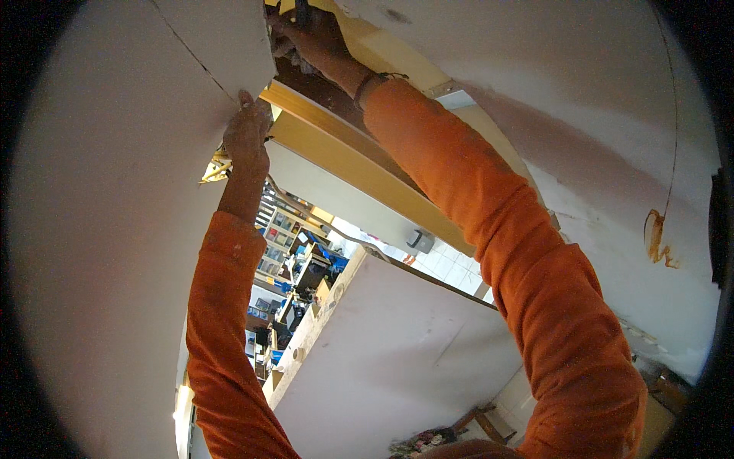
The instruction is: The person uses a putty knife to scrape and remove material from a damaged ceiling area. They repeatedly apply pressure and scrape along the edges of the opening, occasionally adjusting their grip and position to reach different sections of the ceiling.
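Orange sleeves (466, 164) frame the two-handed grip. The left hand (246, 130), at 10 o'clock, rests its thumb on the edge of a pale panel (122, 229) filling 9 o'clock, presumably to steady it; whether its fingers close behind is hidden. The right hand (310, 38), between 11 and 12, reaches past the panel's upper corner, fingers bent beside a dark slim object (302, 11); whether they pinch it cannot be told. Outward, a yellow-brown beam (359, 168) spans the opening near 12, a smooth pale slab (405, 352) lies toward 5, and a wire-hung tuft (655, 239) dangles at 3.
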The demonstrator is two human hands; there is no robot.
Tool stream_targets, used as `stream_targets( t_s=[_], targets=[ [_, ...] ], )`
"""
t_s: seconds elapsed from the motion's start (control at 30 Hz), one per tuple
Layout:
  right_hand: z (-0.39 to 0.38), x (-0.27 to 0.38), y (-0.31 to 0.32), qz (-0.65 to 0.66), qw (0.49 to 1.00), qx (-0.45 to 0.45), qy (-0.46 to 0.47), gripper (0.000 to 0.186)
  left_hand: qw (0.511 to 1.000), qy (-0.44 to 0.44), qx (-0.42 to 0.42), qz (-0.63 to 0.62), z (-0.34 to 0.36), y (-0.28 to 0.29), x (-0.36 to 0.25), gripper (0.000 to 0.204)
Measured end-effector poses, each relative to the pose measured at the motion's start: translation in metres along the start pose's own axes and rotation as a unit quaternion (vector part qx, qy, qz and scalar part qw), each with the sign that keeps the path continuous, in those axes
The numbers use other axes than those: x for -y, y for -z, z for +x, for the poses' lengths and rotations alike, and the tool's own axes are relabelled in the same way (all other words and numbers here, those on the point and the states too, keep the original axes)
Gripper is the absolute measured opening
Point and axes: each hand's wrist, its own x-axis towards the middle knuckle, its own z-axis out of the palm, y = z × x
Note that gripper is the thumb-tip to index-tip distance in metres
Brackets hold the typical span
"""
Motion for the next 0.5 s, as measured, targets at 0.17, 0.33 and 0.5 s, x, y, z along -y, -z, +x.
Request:
stream_targets(
  t_s=[0.17, 0.33, 0.5],
  targets=[
    [-0.017, 0.011, 0.019, 0.032, 0.998, 0.025, -0.044, 0.039, 0.225, -0.328, 0.005, 0.917, -0.019, 0.076, 0.079, 0.052],
    [-0.016, 0.009, 0.015, 0.114, 0.983, 0.058, -0.13, 0.032, 0.253, -0.382, -0.004, 0.889, -0.015, 0.082, 0.082, 0.049],
    [0.001, -0.009, 0.003, 0.069, 0.995, 0.04, -0.061, 0.027, 0.399, -0.364, 0.071, 0.838, -0.002, 0.07, 0.058, 0.037]
  ],
)
